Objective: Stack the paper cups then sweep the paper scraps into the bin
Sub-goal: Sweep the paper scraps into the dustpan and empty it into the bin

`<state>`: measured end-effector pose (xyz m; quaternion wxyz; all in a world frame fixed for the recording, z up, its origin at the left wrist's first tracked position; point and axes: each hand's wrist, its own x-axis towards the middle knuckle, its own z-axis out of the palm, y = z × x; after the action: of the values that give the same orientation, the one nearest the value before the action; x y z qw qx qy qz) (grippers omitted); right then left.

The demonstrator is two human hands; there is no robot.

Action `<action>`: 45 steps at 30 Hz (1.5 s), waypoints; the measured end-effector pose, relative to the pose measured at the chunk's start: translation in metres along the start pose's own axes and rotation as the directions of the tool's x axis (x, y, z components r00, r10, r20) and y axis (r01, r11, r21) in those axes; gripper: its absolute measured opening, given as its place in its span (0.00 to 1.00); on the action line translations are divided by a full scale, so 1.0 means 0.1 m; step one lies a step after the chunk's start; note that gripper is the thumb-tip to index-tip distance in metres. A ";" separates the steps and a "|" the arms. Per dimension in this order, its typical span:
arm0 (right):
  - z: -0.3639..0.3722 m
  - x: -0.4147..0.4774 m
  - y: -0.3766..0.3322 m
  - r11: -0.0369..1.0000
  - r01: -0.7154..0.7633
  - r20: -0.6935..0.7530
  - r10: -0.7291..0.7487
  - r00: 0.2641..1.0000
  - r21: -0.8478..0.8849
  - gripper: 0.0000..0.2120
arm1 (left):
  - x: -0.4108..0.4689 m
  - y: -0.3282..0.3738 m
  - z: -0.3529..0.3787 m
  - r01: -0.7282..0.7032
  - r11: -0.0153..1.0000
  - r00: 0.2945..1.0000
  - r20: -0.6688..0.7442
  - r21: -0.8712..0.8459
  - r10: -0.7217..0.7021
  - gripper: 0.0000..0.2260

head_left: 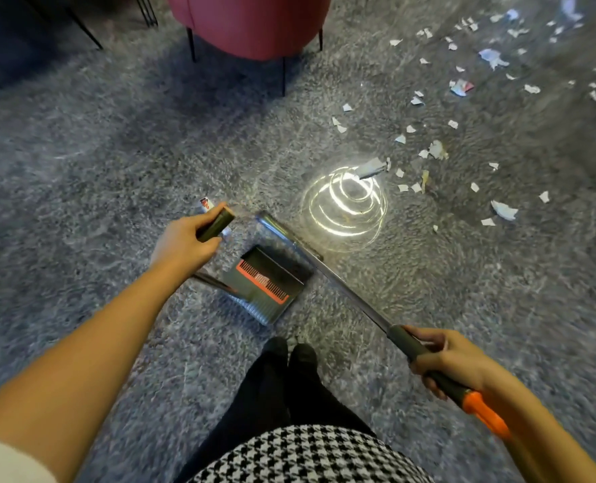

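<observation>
Item: sweeping stage, as seen from the head view.

- Left hand (185,245): fingers were curled round the dark grip of the dustpan handle (216,224).
- Dustpan (268,287): stood on the floor (80,169) just ahead of the person's feet. It showed a red comb strip, and no scraps could be made out inside it.
- Right hand (453,360): fingers were wrapped round the grey and orange grip of the broom shaft (352,294). The shaft ran down towards the dustpan; the broom head was too blurred to place.
- Paper scraps (436,149): many white pieces lay loose on the floor to the right and further off, well apart from the dustpan.
- Red chair (251,22): stood at the far edge of the view.
- Paper cups: none were in view, so stacking could not be confirmed.
- Bin: none was in view.

Progress, as judged: both tools were in hand, but the scraps looked largely ungathered. Most of the sweeping and all of the emptying remained.
</observation>
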<state>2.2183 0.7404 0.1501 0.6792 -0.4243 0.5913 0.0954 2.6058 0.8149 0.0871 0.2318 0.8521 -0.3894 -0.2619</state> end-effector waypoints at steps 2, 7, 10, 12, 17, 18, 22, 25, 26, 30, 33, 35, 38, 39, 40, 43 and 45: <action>-0.01 0.11 -0.11 1.000 0.027 -0.040 -0.027 0.999 0.007 0.26 | -0.05 -0.10 -0.13 0.025 1.000 0.998 -0.064 -0.011 -0.025 0.27; 0.08 0.43 -0.48 0.996 0.082 -0.078 -0.080 0.994 0.023 0.24 | -0.12 -0.41 -0.51 0.085 0.995 0.982 -0.164 -0.046 -0.092 0.25; 0.20 0.61 -0.72 0.995 0.098 -0.093 -0.096 0.991 0.014 0.21 | -0.06 -0.60 -0.73 0.092 0.995 0.968 -0.229 -0.046 -0.101 0.26; 0.32 0.73 -0.86 0.994 0.109 -0.115 -0.107 0.988 0.012 0.18 | 0.04 -0.73 -0.86 0.117 0.991 0.957 -0.260 -0.069 -0.131 0.25; 0.84 1.01 -1.16 0.994 0.112 -0.176 -0.106 0.979 0.020 0.14 | 0.36 -1.05 -1.25 0.117 0.993 0.968 -0.219 -0.035 -0.122 0.25; 0.97 1.07 -1.22 0.993 0.111 -0.188 -0.104 0.977 0.026 0.14 | 0.46 -1.12 -1.35 0.107 0.994 0.972 -0.207 -0.035 -0.112 0.25; 1.56 1.33 -1.48 0.993 0.099 -0.219 -0.081 0.972 0.071 0.09 | 0.90 -1.44 -1.75 0.040 0.998 0.990 -0.133 -0.044 -0.045 0.25; 2.02 1.50 -1.65 0.991 0.065 -0.239 -0.035 0.970 0.115 0.10 | 1.18 -1.67 -2.01 -0.014 0.999 0.998 -0.064 -0.049 0.011 0.26; 2.16 1.55 -1.70 0.990 0.055 -0.236 -0.023 0.971 0.129 0.10 | 1.28 -1.73 -2.08 -0.019 0.999 0.999 -0.047 -0.038 0.017 0.26; 2.61 1.70 -1.88 0.997 0.038 -0.237 -0.022 0.971 0.063 0.09 | 1.65 -1.87 -2.26 -0.048 0.998 0.999 0.012 -0.027 0.048 0.26; 2.82 1.75 -2.03 1.000 0.027 -0.227 -0.028 0.973 -0.011 0.09 | 1.87 -1.95 -2.29 -0.072 0.996 0.996 0.039 -0.048 0.074 0.26; 2.89 1.79 -2.12 0.998 0.026 -0.216 -0.038 0.976 -0.057 0.12 | 2.03 -1.99 -2.30 -0.062 0.998 0.997 0.051 -0.026 0.063 0.26; 2.96 1.80 -2.23 0.989 0.012 -0.187 -0.040 0.982 -0.150 0.09 | 2.22 -1.99 -2.31 -0.120 0.992 0.989 0.088 -0.028 0.122 0.26; 2.98 1.79 -2.26 0.983 0.008 -0.157 -0.037 0.987 -0.183 0.07 | 2.26 -1.98 -2.31 -0.138 0.990 0.985 0.098 -0.025 0.140 0.26; 2.99 1.78 -2.28 0.977 0.011 -0.117 -0.036 0.992 -0.212 0.05 | 2.30 -1.97 -2.31 -0.149 0.989 0.983 0.105 -0.020 0.150 0.27; 2.99 1.76 -2.28 0.970 -0.005 -0.044 -0.006 0.999 -0.243 0.06 | 2.40 -1.95 -2.32 -0.148 0.989 0.983 0.106 -0.006 0.148 0.27; 2.98 1.72 -2.25 0.984 -0.041 -0.008 0.040 0.999 -0.176 0.08 | 2.44 -1.97 -2.33 -0.148 0.989 0.982 0.116 -0.012 0.148 0.27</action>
<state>2.6240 0.7416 0.0850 0.6357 -0.4706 0.5905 0.1603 2.9953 0.7839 0.0808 0.2290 0.8036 -0.4642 -0.2938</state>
